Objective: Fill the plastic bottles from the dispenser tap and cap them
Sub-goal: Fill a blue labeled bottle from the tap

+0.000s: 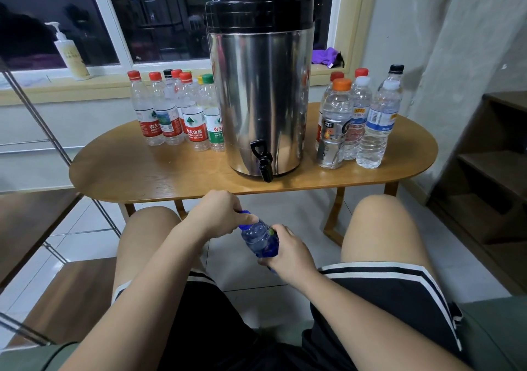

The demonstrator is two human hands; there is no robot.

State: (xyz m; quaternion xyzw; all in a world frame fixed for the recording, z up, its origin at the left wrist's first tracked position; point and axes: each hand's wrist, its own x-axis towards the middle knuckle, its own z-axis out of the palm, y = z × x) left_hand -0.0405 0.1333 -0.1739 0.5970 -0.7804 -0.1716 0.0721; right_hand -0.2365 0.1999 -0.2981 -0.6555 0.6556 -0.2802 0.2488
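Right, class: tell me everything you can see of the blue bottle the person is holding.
The blue bottle is small, of clear tinted plastic, with a ribbed shoulder and a blue cap. It tilts, cap up and to the left, held low in front of the table. The left hand pinches the cap; the right hand grips its lower body, hiding the base. How full it is cannot be told.

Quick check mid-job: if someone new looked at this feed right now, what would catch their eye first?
The big steel dispenser with its black tap dominates, standing mid-table. In the view, a mostly red-capped bottle cluster stands to its left and a mixed-cap cluster to its right. Below the table edge, the left hand pinches the blue cap of a blue bottle that the right hand grips.
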